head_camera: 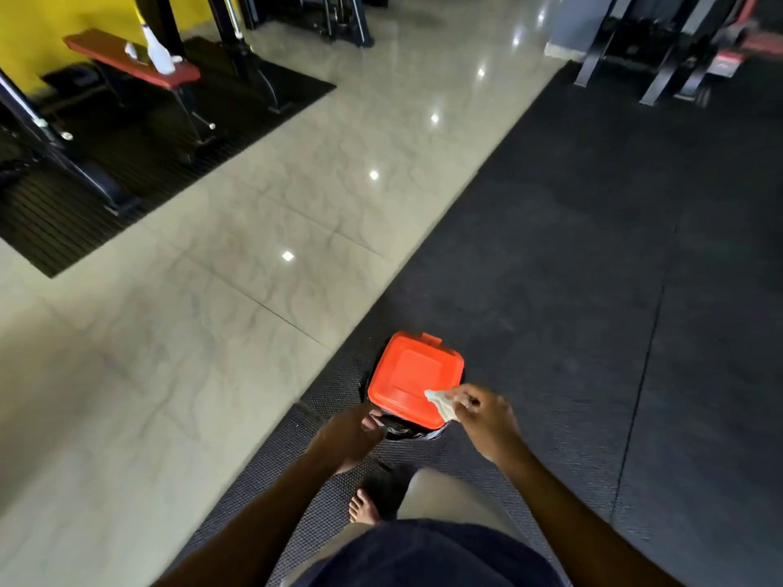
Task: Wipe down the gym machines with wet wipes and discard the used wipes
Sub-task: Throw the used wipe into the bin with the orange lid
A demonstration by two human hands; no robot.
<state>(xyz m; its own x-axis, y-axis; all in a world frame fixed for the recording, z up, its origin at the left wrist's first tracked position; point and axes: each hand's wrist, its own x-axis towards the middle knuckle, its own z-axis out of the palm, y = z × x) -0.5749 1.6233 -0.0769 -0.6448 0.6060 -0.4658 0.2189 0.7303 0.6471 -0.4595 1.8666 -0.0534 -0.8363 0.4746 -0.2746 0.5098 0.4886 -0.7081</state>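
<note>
The right hand (487, 419) is pinching a crumpled used wipe (442, 403) in its fingers over the near right corner of the bin's orange lid (406, 377). The left hand (349, 434) is curling at the near rim, nearer the bin opening.

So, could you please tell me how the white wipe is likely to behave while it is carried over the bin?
The wipe probably stays floppy: it hangs crumpled from the right hand. It looks light, since a fingertip pinch holds it. Released over the bin's orange lid, it would likely land limp, not roll.
</note>
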